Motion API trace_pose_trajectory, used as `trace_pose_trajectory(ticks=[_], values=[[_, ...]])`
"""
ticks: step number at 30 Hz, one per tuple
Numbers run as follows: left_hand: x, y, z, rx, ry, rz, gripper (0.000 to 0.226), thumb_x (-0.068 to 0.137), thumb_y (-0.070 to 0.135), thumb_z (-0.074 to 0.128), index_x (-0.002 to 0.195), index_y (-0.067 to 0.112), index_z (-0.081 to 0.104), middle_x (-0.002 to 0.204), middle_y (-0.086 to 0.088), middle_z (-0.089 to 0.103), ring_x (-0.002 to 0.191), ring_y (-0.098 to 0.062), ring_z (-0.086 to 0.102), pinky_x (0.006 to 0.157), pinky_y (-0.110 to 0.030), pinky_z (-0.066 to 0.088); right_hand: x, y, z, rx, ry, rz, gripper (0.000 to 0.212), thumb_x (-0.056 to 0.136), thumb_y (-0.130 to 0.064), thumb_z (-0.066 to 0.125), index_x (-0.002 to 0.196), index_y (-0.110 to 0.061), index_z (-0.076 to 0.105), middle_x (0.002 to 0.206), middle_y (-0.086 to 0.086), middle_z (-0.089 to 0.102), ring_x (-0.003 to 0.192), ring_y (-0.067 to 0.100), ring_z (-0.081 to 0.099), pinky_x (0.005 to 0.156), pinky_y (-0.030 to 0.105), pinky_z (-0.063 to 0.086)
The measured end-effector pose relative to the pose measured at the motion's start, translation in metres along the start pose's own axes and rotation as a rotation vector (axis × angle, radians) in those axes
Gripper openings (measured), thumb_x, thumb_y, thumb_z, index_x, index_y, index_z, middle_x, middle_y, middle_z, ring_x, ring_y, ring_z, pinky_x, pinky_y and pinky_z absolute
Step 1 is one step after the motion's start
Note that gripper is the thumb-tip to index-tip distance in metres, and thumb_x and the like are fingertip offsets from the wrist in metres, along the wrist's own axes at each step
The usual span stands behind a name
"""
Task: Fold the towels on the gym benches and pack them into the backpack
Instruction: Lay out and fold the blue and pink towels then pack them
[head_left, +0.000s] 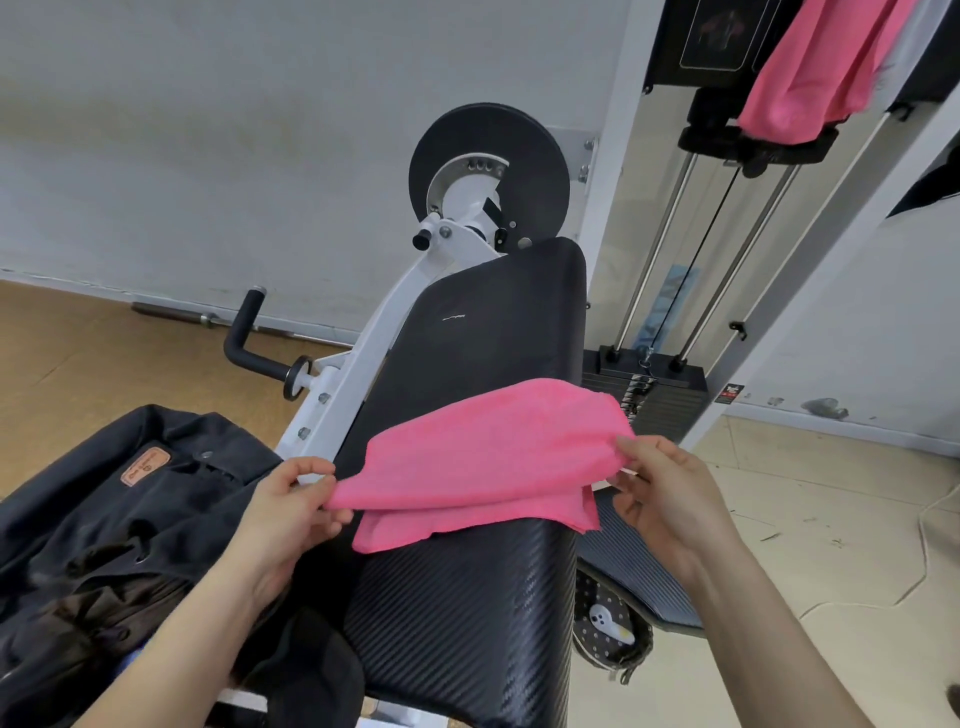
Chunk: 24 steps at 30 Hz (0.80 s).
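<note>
Towel pinched over bench, backpack just left

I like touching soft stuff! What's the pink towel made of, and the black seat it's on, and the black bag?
The pink towel looks like soft, fuzzy microfiber or terry cloth: matte, nubbly, drooping between the left hand and right hand. The black seat pad seems to be vinyl or faux leather, with a slightly shiny woven-pattern texture. The black backpack looks like matte canvas-like fabric.
</note>
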<state>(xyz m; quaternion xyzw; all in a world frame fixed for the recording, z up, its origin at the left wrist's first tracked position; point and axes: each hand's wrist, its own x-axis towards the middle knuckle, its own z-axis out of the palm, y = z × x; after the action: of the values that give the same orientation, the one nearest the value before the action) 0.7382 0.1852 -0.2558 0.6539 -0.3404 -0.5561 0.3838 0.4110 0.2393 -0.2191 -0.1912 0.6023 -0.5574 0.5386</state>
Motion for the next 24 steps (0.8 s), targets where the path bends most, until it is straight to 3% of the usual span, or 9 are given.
trace_pose_trajectory(ticks=[3,6,9,11,14,16,19,21,24], values=[[-0.001,0.004,-0.012,-0.164,-0.004,0.015,0.008,0.094,0.002,0.056,0.096,0.01,0.06,0.081,-0.014,0.063,0.06,-0.017,0.065,0.054,-0.021,0.058,-0.004,-0.006,-0.01,0.154,-0.061,0.004,0.028,0.087,0.0,0.061,0.065,-0.014,0.052,0.067,0.003,0.061,0.059,0.015,0.057,0.046,0.019,0.045],[-0.005,-0.002,-0.019,-0.068,-0.002,0.039,0.006,0.091,0.001,0.06,0.094,0.005,0.062,0.081,-0.012,0.063,0.071,-0.02,0.063,0.059,-0.022,0.059,-0.008,0.007,-0.018,0.203,-0.09,0.015,0.038,0.084,0.013,0.055,0.058,-0.012,0.046,0.063,0.005,0.054,0.058,0.015,0.055,0.05,0.02,0.052],[-0.007,-0.011,-0.017,0.29,0.049,0.119,0.006,0.088,0.001,0.065,0.088,0.008,0.065,0.073,-0.014,0.065,0.07,-0.027,0.067,0.066,-0.032,0.061,-0.006,0.027,-0.022,0.176,-0.073,0.071,0.036,0.078,0.022,0.053,0.073,-0.014,0.048,0.072,0.007,0.049,0.062,0.016,0.049,0.05,0.022,0.049],[-0.004,-0.014,-0.015,0.593,0.047,0.206,0.009,0.086,0.008,0.067,0.084,0.017,0.065,0.065,-0.006,0.069,0.063,-0.02,0.071,0.072,-0.039,0.059,-0.004,0.035,-0.02,0.085,-0.062,0.115,0.038,0.077,0.022,0.054,0.088,-0.014,0.05,0.075,0.008,0.05,0.062,0.016,0.048,0.051,0.024,0.043],[-0.001,-0.011,-0.009,1.017,-0.07,0.254,0.014,0.086,0.015,0.062,0.087,0.029,0.061,0.065,0.003,0.069,0.062,-0.008,0.066,0.066,-0.028,0.052,0.002,0.039,-0.018,-0.143,-0.048,0.156,0.041,0.077,0.011,0.059,0.108,-0.014,0.049,0.089,0.011,0.056,0.062,0.016,0.054,0.056,0.027,0.042],[0.003,-0.007,-0.003,1.166,-0.106,0.285,0.023,0.083,0.011,0.059,0.092,0.032,0.059,0.071,0.004,0.066,0.069,-0.008,0.061,0.061,-0.022,0.045,0.007,0.031,-0.016,-0.318,-0.007,0.085,0.049,0.077,-0.007,0.063,0.121,-0.022,0.047,0.105,0.007,0.059,0.085,0.02,0.059,0.076,0.035,0.05],[0.011,0.006,0.014,0.981,-0.016,0.399,0.023,0.089,0.01,0.053,0.094,0.031,0.061,0.087,0.01,0.063,0.077,-0.008,0.058,0.063,-0.018,0.041,0.022,0.005,-0.003,-0.484,-0.017,-0.036,0.054,0.087,-0.029,0.063,0.135,-0.034,0.038,0.121,-0.004,0.051,0.112,0.02,0.054,0.1,0.047,0.046],[0.02,0.014,0.029,0.776,0.003,0.38,0.023,0.095,0.017,0.05,0.112,0.024,0.064,0.109,0.008,0.064,0.095,-0.008,0.059,0.077,-0.02,0.042,0.036,-0.009,0.008,-0.444,-0.072,0.006,0.046,0.092,-0.04,0.059,0.135,-0.03,0.044,0.118,-0.007,0.053,0.111,0.017,0.054,0.096,0.044,0.047],[0.034,0.017,0.048,0.662,-0.098,0.23,0.044,0.099,0.024,0.046,0.142,0.013,0.044,0.143,-0.002,0.048,0.129,-0.018,0.046,0.105,-0.03,0.035,0.054,-0.015,0.018,-0.406,-0.1,0.132,0.035,0.091,-0.041,0.063,0.118,-0.02,0.063,0.115,0.001,0.064,0.101,0.019,0.058,0.081,0.037,0.049]])
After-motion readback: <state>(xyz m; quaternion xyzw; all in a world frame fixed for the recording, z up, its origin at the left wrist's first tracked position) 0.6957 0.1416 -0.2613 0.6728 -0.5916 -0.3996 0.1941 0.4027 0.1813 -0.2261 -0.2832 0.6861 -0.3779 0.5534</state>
